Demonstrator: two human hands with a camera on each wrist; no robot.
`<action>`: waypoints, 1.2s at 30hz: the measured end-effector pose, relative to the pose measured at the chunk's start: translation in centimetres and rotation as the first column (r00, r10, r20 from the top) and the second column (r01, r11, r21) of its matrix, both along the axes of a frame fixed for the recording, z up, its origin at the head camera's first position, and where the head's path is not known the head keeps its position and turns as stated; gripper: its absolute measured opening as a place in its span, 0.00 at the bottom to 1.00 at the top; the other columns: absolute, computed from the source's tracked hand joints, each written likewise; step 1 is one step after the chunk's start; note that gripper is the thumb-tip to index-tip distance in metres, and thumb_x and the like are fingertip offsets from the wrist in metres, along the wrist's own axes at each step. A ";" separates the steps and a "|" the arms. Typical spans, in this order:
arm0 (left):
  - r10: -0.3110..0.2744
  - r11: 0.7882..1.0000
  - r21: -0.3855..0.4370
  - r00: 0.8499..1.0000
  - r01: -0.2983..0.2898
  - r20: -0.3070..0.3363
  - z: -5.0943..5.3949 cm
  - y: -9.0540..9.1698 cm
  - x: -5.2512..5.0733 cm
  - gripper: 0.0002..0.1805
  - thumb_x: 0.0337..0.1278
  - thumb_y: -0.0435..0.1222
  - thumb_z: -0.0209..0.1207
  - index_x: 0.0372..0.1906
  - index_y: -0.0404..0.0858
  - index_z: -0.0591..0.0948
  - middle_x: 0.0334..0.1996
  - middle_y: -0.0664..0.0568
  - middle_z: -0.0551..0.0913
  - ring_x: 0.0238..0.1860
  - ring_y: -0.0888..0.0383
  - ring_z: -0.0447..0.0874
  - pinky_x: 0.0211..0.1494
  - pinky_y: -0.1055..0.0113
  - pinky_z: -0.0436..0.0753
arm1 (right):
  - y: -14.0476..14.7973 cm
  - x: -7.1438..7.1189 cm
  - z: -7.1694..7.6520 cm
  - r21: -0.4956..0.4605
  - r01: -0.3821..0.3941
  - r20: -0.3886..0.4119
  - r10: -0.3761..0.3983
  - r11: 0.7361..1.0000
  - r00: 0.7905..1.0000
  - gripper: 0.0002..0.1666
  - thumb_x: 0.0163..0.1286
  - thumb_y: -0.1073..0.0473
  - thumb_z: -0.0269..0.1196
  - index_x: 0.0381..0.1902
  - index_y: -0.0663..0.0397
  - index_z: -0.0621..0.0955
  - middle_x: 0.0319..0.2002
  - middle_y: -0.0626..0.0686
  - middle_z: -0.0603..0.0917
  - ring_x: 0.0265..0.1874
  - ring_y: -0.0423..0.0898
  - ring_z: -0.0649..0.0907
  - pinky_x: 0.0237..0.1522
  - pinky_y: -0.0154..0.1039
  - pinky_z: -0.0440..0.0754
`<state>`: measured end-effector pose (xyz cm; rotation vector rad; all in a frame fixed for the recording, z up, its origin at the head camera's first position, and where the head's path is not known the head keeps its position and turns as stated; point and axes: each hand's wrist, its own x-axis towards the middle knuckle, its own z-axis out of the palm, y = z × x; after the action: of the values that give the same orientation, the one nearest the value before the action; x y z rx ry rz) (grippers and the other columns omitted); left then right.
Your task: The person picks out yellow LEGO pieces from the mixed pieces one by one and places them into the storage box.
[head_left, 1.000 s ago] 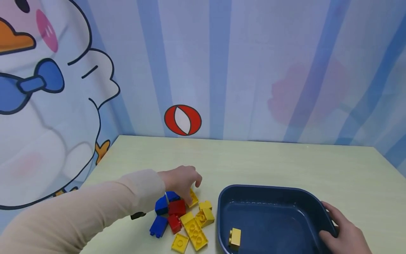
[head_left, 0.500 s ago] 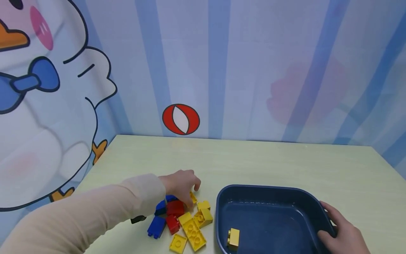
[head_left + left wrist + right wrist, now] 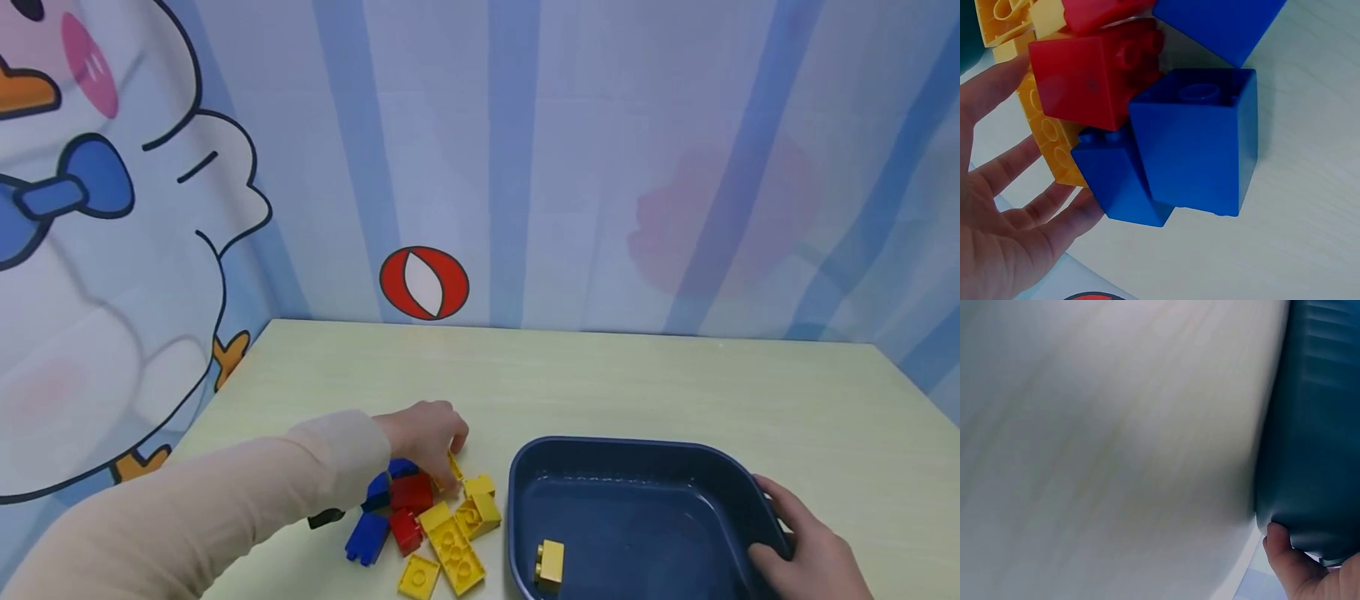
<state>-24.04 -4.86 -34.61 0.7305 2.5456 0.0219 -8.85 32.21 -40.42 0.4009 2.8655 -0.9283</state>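
Note:
My left hand [image 3: 426, 435] reaches over a pile of toy building bricks and pinches a yellow brick [image 3: 1050, 131] between thumb and fingers, at the pile's far side. Against that brick, in the left wrist view, lie a red brick [image 3: 1072, 84], a narrow blue brick [image 3: 1113, 178] and a larger blue brick [image 3: 1191, 150]. My right hand [image 3: 813, 542] grips the right rim of a dark blue tray [image 3: 626, 442], thumb on the inner side; the right wrist view shows its fingers at the tray's corner. One yellow brick [image 3: 551, 562] sits inside the tray at its left.
Several more yellow bricks, such as a long one [image 3: 456, 550] and a small square one [image 3: 418, 577], lie between the pile and the tray. A blue brick [image 3: 367, 537] is at the left. A striped backdrop [image 3: 570, 167] rises behind the pale table [image 3: 600, 383].
My left hand has lowered slightly, its fingers drawing in around the yellow brick. The right hand keeps its hold on the tray. The head view has shifted a little.

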 end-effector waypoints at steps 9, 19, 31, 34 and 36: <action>0.004 0.999 0.052 1.000 -0.003 -0.002 0.1 -0.5 0.1 0.17 0.36 0.45 0.74 0.30 0.45 0.77 0.27 0.57 0.72 0.31 0.59 0.70 0.34 0.69 0.74 | 0.2 -0.2 -0.4 -0.001 0.019 0.008 -0.019 1.000 1.000 0.42 0.55 0.65 0.56 0.66 0.69 0.56 0.58 0.76 0.66 0.38 0.63 0.82 0.33 0.47 0.80; -0.002 0.996 0.086 1.000 0.002 -0.002 1.2 -0.8 -0.3 0.16 0.36 0.42 0.74 0.27 0.45 0.77 0.25 0.56 0.74 0.30 0.58 0.71 0.33 0.69 0.74 | 0.3 0.0 -0.1 0.015 0.001 -0.011 -0.001 1.000 1.000 0.41 0.55 0.65 0.57 0.66 0.70 0.56 0.57 0.76 0.67 0.38 0.64 0.82 0.33 0.46 0.80; -0.077 0.993 0.085 0.994 0.083 -0.076 5.3 1.2 -0.3 0.13 0.38 0.37 0.73 0.28 0.42 0.78 0.26 0.57 0.77 0.31 0.58 0.74 0.33 0.70 0.77 | 0.3 -0.2 -0.4 0.023 0.010 -0.003 -0.010 1.000 1.000 0.41 0.55 0.64 0.57 0.66 0.70 0.56 0.56 0.75 0.69 0.37 0.62 0.83 0.32 0.45 0.80; -0.110 0.990 0.080 0.988 0.119 -0.113 6.4 1.9 -0.2 0.13 0.39 0.37 0.73 0.27 0.42 0.78 0.26 0.56 0.77 0.31 0.58 0.73 0.32 0.70 0.76 | 0.1 -0.1 -0.3 0.023 0.014 -0.001 -0.014 1.000 1.000 0.41 0.55 0.64 0.57 0.66 0.70 0.56 0.56 0.75 0.69 0.37 0.63 0.83 0.32 0.45 0.81; -0.132 0.986 0.084 0.982 0.144 -0.139 7.1 2.3 0.0 0.13 0.39 0.38 0.73 0.27 0.42 0.79 0.27 0.56 0.77 0.32 0.58 0.73 0.32 0.71 0.76 | 0.0 -0.1 -0.2 0.024 0.018 -0.002 -0.018 1.000 1.000 0.41 0.55 0.64 0.56 0.66 0.70 0.56 0.56 0.75 0.69 0.38 0.63 0.83 0.33 0.46 0.81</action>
<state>-24.06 -2.53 -27.54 0.9739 2.6273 0.0480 -8.92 32.25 -40.60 0.4290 2.8821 -0.8983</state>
